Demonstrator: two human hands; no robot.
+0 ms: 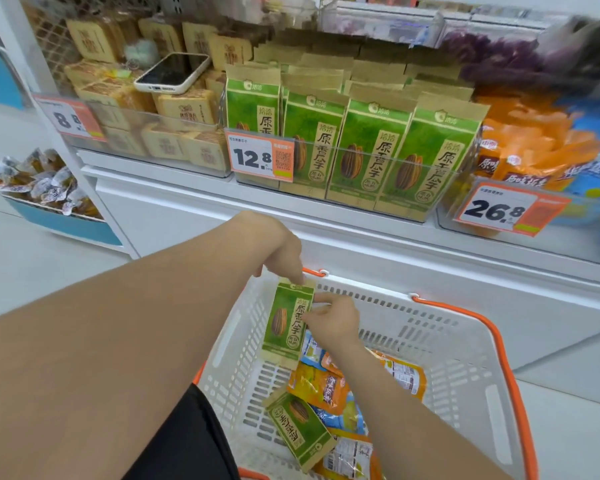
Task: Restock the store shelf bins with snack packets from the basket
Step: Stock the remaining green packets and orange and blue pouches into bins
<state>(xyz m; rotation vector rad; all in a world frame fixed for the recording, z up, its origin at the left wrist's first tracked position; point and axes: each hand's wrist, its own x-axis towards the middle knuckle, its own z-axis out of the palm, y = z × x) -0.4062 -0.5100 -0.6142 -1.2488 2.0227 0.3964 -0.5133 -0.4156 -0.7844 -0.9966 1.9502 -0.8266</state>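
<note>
Pinching 1 green packet (286, 323): left hand (282, 251), right hand (334, 321).

Green pkt bin (426, 168) front row full; basket (371, 289) far end free.

Pale floor (28, 271) fills the left of the frame and the lower right corner. A white shelf unit (413, 258) runs across the middle, its upright post (21, 46) at upper left. A low blue display stand (77, 226) sits at the left edge.
</note>
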